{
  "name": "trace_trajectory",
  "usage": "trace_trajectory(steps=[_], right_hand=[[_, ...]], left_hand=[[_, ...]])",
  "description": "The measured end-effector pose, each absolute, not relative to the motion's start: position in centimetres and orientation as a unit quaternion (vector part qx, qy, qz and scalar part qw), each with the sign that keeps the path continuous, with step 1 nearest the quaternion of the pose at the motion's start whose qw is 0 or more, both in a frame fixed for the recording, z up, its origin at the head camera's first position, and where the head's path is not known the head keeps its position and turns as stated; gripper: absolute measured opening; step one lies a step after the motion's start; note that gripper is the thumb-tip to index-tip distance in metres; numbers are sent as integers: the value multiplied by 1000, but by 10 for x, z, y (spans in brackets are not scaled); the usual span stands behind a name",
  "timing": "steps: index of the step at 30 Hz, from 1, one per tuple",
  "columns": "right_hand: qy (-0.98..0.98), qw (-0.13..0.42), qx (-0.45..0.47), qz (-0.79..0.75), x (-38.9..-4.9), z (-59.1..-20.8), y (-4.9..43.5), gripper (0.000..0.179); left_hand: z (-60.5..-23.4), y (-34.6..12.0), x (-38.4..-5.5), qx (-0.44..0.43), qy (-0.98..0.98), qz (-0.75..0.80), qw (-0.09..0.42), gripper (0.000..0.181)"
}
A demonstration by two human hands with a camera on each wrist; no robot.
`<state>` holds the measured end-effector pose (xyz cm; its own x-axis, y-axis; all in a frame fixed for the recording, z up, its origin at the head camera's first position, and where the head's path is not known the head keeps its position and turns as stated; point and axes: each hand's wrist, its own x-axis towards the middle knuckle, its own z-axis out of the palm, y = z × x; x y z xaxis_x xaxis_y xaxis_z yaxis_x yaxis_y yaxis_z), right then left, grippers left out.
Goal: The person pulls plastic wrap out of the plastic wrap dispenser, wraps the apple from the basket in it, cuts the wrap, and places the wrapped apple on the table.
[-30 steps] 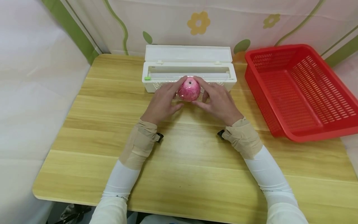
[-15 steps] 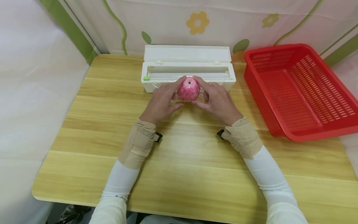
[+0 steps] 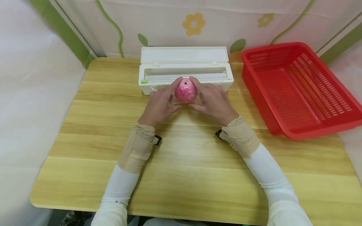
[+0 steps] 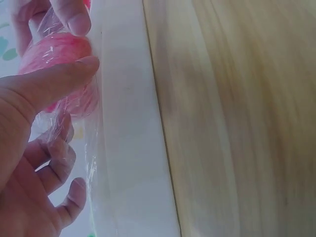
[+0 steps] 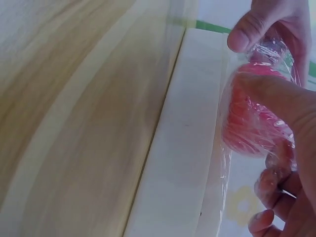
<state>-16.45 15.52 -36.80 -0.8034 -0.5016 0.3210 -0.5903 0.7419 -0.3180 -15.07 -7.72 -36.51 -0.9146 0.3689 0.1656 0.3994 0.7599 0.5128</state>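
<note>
A pink, streaked apple [image 3: 185, 91] with a small dark hole on top is held between both hands, in front of the white cling film dispenser [image 3: 143, 87]. My left hand [image 3: 157, 105] grips its left side, fingers curled behind it. My right hand [image 3: 213, 101] holds the other side the same way. Clear cling film [image 5: 266, 140] wraps the apple and stretches from the dispenser. In the left wrist view the thumb lies across the apple [image 4: 59, 45]; the right wrist view shows a thumb pressed on the film. The dispenser's lid [image 3: 183, 55] stands raised, with the white roll [image 3: 158, 78] visible inside.
A red plastic basket [image 3: 282, 128] with slotted walls stands at the right of the wooden table [image 3: 181, 175]. Behind it hangs a white curtain [image 3: 164, 18] with flowers. A green slider [image 3: 144, 81] sits at the dispenser's left end.
The head view has shifted slightly, so the scene sits a little further left. Both hands still hold the apple in front of the dispenser, with hardly any movement.
</note>
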Motion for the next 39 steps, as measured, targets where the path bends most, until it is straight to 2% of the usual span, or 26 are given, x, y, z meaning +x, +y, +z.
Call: trace_trajectory(steps=[5, 21, 31, 39], right_hand=[[-928, 112, 300, 190, -166, -365, 151, 95], [-941, 177, 272, 93, -174, -363, 144, 87], [-948, 141, 255, 130, -177, -351, 147, 87], [-946, 145, 249, 149, -179, -334, 153, 88]], left_hand=[[-363, -77, -150, -205, -942, -262, 40, 101], [-351, -72, -154, -191, -958, -206, 61, 100], [-346, -74, -161, -202, -955, -186, 109, 77], [-330, -75, -168, -238, -945, -192, 118, 79]])
